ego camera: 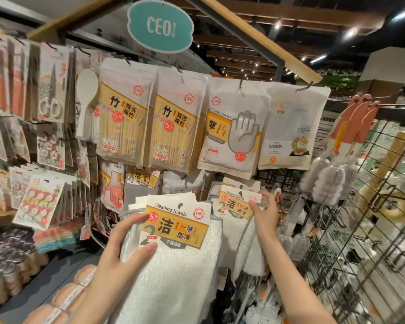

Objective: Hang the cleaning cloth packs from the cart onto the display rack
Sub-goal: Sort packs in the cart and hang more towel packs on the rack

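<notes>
The left hand (124,239) grips a stack of cleaning towel packs (173,249) by its left edge, thumb on the yellow card, fingers curled behind; several cards fan out at the top, the exact count unclear. The right hand (265,212) pinches the card of the hung cleaning towel packs (237,204) on the display rack (290,178), where at least two cards overlap, just right of the held stack. Above hang two bamboo chopstick packs (123,118), one disposable gloves pack (234,127) and one white pouch with a cartoon figure (290,127), side by side on hooks. A white rice paddle (85,99) hangs left of them, and a scissors pack (52,90) further left. Three pink-handled brushes (351,136) hang on the wire grid panel (372,195) at the right. A teal CEO sign (160,25) hangs overhead below a dark ceiling with spotlights.
</notes>
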A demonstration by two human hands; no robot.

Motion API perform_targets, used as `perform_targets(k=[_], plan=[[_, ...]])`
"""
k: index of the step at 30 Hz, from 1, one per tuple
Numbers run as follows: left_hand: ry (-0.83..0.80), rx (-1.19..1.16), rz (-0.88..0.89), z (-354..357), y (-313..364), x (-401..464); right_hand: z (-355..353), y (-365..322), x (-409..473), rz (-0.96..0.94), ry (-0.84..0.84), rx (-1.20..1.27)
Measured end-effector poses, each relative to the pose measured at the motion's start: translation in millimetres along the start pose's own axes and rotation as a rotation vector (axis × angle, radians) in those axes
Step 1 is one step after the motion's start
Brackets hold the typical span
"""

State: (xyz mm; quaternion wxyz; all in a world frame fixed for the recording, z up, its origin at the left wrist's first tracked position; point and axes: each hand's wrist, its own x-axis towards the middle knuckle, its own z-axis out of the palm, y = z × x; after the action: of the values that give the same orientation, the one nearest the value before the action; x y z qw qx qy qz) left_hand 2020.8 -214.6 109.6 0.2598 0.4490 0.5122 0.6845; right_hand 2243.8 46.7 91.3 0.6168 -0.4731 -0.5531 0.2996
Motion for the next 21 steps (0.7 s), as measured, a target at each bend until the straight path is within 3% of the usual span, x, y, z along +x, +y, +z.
perform_targets(k=[8,15,21], plan=[[0.008,0.021,0.0,0.0,-2.9,9.0,16.6,5.5,28.4,0.065,0.159,-0.105],[0.006,0.025,-0.003,4.4,-7.6,13.5,6.9,12.3,26.1,-0.018,0.063,-0.258],[-0.003,0.024,0.026,12.3,-11.0,18.8,-9.0,-23.6,-9.0,-0.088,-0.079,-0.221]])
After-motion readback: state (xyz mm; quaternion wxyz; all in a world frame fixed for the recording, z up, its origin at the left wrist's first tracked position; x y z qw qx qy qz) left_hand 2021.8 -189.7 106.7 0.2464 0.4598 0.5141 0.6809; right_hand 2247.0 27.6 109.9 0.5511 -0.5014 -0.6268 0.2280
